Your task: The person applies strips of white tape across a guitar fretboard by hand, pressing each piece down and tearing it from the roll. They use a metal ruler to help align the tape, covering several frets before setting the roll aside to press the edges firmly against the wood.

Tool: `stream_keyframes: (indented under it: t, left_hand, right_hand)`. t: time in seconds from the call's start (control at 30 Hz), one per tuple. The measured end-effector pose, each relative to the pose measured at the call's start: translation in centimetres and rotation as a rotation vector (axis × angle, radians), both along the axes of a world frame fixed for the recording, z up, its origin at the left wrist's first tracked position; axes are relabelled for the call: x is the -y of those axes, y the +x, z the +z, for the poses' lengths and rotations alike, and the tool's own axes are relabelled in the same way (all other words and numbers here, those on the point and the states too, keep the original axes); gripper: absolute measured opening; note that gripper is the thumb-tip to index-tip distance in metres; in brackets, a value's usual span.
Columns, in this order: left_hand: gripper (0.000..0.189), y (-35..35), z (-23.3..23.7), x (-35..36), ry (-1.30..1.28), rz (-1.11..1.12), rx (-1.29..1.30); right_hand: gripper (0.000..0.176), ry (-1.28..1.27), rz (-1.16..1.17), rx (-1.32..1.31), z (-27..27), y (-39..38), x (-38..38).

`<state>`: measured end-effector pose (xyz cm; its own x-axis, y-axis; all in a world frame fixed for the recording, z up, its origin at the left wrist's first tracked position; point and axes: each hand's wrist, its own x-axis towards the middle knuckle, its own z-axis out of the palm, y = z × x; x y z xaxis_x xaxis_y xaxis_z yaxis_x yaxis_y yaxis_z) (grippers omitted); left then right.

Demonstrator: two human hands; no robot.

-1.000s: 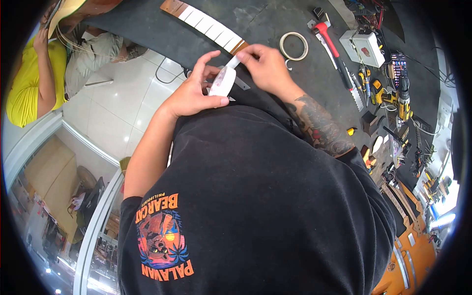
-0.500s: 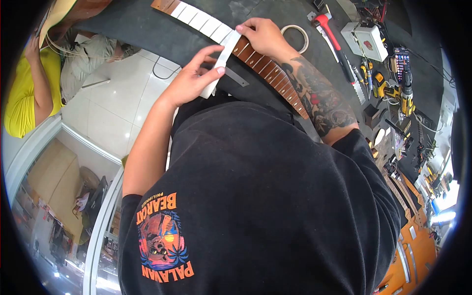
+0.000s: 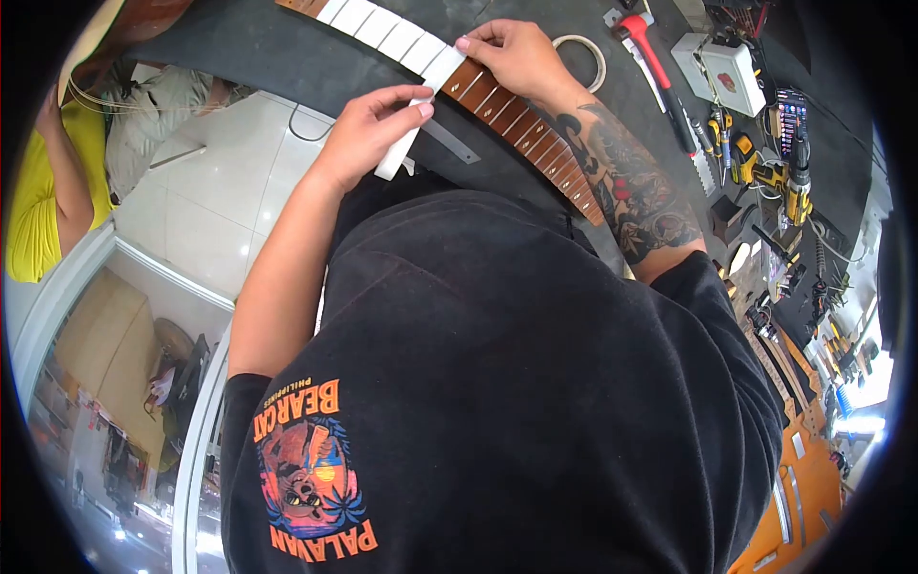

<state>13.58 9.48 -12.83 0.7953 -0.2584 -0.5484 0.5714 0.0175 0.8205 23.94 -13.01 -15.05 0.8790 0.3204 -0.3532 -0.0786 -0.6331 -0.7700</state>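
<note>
A guitar neck point(image 3: 495, 103) lies on the dark bench, its brown fretboard bare toward the lower right. White tape point(image 3: 382, 31) covers the spaces between the frets at the upper left. Beside that covered part, a strip of white masking tape point(image 3: 443, 67) runs across the fretboard. My right hand point(image 3: 516, 59) holds the strip's far end between thumb and fingers against the fretboard's far edge. At the near edge my left hand point(image 3: 375, 132) pinches the same strip, with its loose tail hanging below the fingers. A metal ruler point(image 3: 451, 141) lies near the neck.
A tape roll point(image 3: 595, 62) lies beyond my right forearm. Farther right are a red-headed hammer point(image 3: 645, 57), a white box point(image 3: 719, 77) and a yellow-black drill point(image 3: 794, 191). At left, a person in a yellow shirt point(image 3: 81, 191) is beside a guitar body point(image 3: 105, 33).
My left hand has moved slightly up and its fingers have closed more on the strip. The tape now lies more squarely across the fretboard. My right hand remains at the far edge.
</note>
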Motion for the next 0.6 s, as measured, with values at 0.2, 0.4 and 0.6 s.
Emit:
stream_keyframes:
  t: [0.2,0.4,0.6]
  left_hand:
    - [0.041,0.41,0.32,-0.07,0.009,0.014,-0.036]
    - [0.041,0.32,0.48,-0.03,0.025,0.009,-0.024]
    - [0.04,0.19,0.63,0.09,0.027,0.009,-0.02]
  right_hand:
    - [0.04,0.027,0.0,-0.034,-0.22,0.27,0.09]
    - [0.04,0.011,0.005,-0.033,-0.12,0.22,0.04]
    - [0.041,0.019,0.006,-0.028,-0.29,0.26,0.17]
